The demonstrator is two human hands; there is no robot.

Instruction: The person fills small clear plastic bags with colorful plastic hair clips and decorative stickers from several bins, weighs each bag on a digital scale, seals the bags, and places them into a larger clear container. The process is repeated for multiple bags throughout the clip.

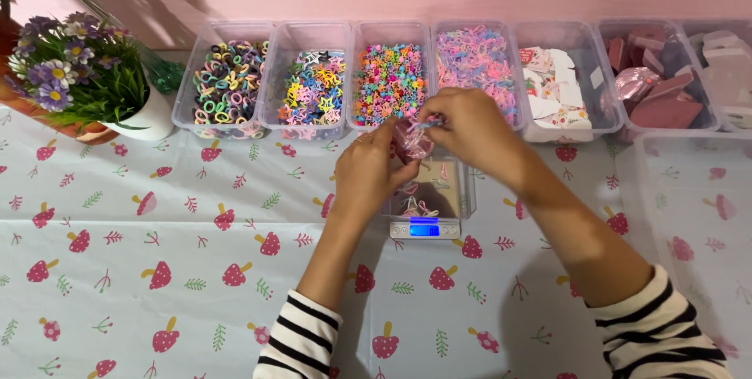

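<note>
Head view is looking down on two striped sleeves [301, 340], both cut off by the bottom edge, with bare forearms reaching up across a mushroom-print tablecloth [157, 254]. Just beyond the wrists, a small scale [424, 228] is sitting with its blue display lit; a clear tub [462, 191] is resting on it, holding a few thin loops that are hard to make out, and the left hand is hiding much of its near side. The left hand [366, 171] is closing its fingers around a small pink pouch [411, 144], pinching it from the left. The right hand [468, 124] is curling over the pouch from the right, fingertips gripping its top edge; what lies between the fingertips is too small to tell. The pouch is hanging above the tub, between both hands, mostly covered by them. Right of the right arm, a large clear bin [689, 214] is running off the frame. Beyond the hands, a row of clear trays is lining the pink wall: ring bands [227, 81], stars [313, 89], bright beads [388, 85], pink clips [478, 54], printed cards [556, 89] and pink boxes [658, 81]. Far left of the left hand, a flower pot [74, 73] is standing, partly cropped.
</note>
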